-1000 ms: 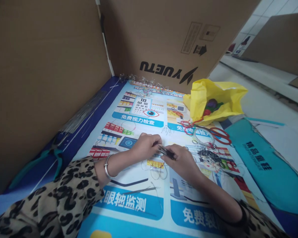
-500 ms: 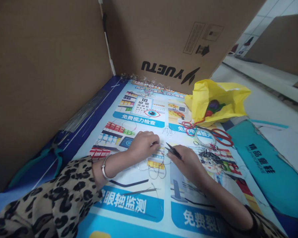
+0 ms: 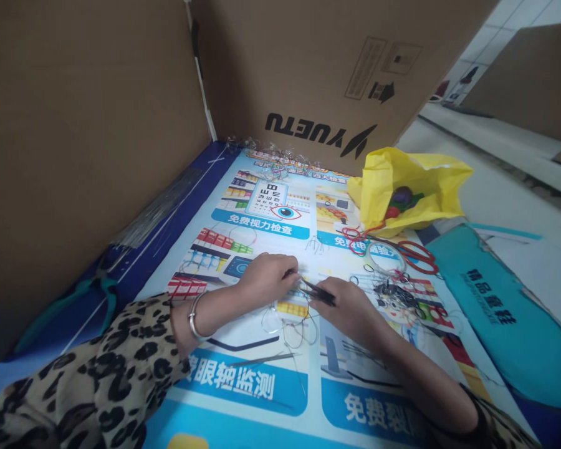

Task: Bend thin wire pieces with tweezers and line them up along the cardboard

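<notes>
My left hand (image 3: 268,279) rests on a printed poster (image 3: 262,368), fingers pinched on a thin wire piece too small to make out. My right hand (image 3: 343,305) is closed on dark tweezers (image 3: 315,290), whose tips point left and meet the left fingertips. Loops of thin wire (image 3: 292,324) lie on the poster just below both hands. A silver bangle circles my left wrist, and both arms wear leopard-print sleeves.
Cardboard walls (image 3: 98,125) stand at the left and back. A yellow bag (image 3: 409,187) sits at the back right with red rubber bands (image 3: 414,255) and small dark parts (image 3: 393,293) beside it. Teal-handled pliers (image 3: 75,299) and straight wires lie left. A teal cloth (image 3: 500,318) lies right.
The right hand drew the tweezers apart from the left fingers half a second ago, then brought the tips back to them. The left hand stayed in place.
</notes>
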Demonstrator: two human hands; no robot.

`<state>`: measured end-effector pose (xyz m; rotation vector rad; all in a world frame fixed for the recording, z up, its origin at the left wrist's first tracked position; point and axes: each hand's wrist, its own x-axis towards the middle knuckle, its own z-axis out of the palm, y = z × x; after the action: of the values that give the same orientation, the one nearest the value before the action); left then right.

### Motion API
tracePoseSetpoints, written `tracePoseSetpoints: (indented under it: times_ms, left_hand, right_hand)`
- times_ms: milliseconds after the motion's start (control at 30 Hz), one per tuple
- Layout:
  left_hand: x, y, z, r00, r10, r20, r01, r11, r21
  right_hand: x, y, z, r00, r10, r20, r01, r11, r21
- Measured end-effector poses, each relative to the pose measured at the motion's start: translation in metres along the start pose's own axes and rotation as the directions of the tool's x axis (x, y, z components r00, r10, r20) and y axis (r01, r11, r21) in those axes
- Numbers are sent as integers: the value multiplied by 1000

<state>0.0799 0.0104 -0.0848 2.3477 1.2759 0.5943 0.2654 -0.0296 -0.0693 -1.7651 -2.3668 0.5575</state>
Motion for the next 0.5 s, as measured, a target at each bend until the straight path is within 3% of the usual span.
tracePoseSetpoints:
  times_ms: [167,500]
  left_hand:
    - [0,1,-1,1000,15,23,-16,999,29]
    - [-1,-2,1,999,50,10,-50,999,12]
  right_hand:
    - [1,0,-6,995,-14,99,17,999,-30]
    - [-5,-6,-15,992,-26,124,57,966,-254]
